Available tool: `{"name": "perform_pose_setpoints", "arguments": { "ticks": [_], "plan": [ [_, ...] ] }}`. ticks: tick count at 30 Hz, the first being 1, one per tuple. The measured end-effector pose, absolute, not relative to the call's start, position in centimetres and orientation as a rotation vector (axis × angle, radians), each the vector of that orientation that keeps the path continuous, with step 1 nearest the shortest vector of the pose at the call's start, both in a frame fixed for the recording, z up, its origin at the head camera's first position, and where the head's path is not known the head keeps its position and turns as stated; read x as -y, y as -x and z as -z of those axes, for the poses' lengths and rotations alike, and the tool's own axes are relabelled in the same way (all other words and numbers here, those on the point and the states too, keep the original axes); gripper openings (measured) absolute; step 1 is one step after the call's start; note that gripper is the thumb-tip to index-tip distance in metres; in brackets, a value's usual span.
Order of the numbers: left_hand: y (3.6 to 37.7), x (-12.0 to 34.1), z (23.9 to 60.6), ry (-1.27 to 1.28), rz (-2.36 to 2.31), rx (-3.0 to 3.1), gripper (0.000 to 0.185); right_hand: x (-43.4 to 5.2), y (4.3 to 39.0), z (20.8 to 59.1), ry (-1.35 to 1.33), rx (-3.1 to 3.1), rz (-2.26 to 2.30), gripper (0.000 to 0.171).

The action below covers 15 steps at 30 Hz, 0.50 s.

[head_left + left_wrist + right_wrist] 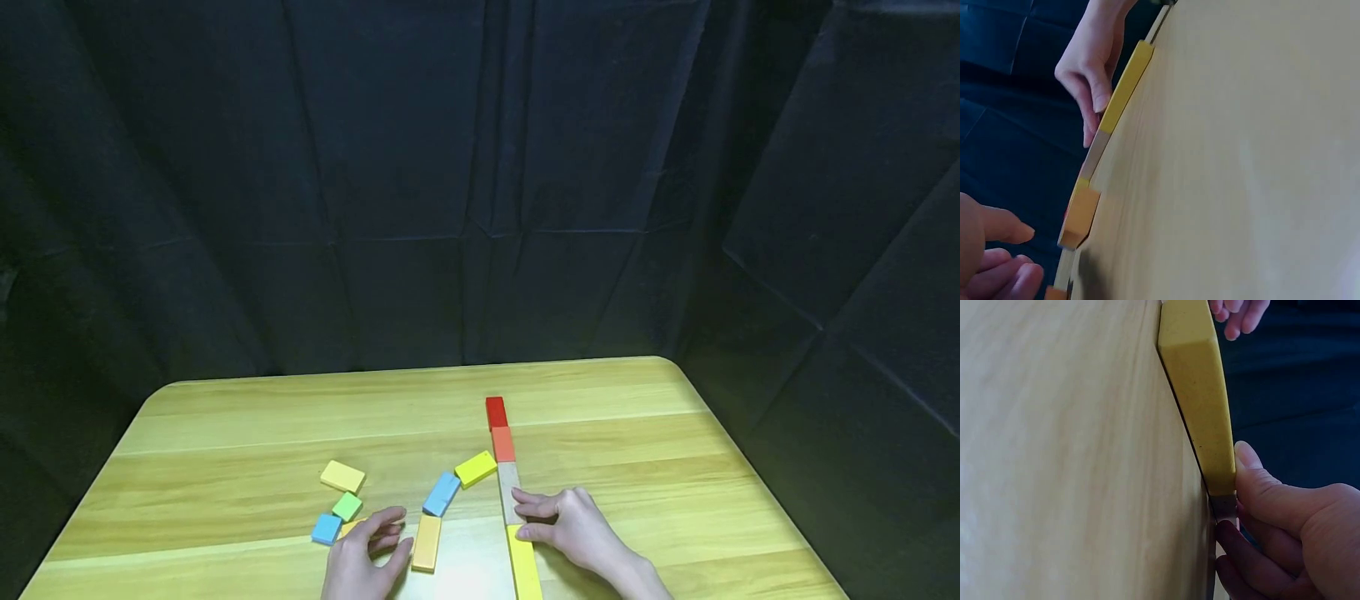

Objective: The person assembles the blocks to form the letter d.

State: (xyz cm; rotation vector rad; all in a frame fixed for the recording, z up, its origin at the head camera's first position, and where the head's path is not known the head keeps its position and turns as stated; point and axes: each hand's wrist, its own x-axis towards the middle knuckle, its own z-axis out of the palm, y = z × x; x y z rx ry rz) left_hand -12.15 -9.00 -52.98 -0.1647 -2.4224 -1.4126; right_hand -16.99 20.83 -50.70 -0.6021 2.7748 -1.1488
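Note:
A line of blocks runs down the table in the head view: red [496,412], orange-red [503,444], grey [507,479] and yellow [524,567]. My right hand [573,527] touches this line where grey meets yellow, thumb by the yellow block [1200,412] and fingertips by the grey block [1095,154]. My left hand [365,557] holds nothing, its fingers loosely bent. It hovers between a partly covered orange block [349,527] and an upright-lying orange block [427,543]. A blue block [441,494] and a tilted yellow block [476,469] lead from there to the grey one.
Left of the left hand lie a pale orange block [342,477], a green block [347,507] and a small blue block [326,528]. The wooden table [225,450] has rounded far corners, and a dark curtain [405,183] hangs behind it.

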Motion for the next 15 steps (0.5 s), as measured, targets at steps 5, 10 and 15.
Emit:
{"name": "perform_pose_setpoints", "arguments": {
  "ticks": [5, 10, 15],
  "plan": [
    [13.4, 10.2, 53.2, 0.147, 1.308, 2.359, 0.034, -20.8, 17.0, 50.7, 0.602, -2.771, 1.150, 0.042],
    [14.5, 11.5, 52.0, 0.042, 1.275, 2.341, 0.040, -20.7, 17.0, 50.7, 0.602, -2.777, 1.141, 0.042],
    [15.9, 13.0, 51.4, -0.060, 1.219, 2.356, 0.044, -20.7, 17.0, 50.7, 0.601, -2.793, 1.121, 0.042]
  ]
}}
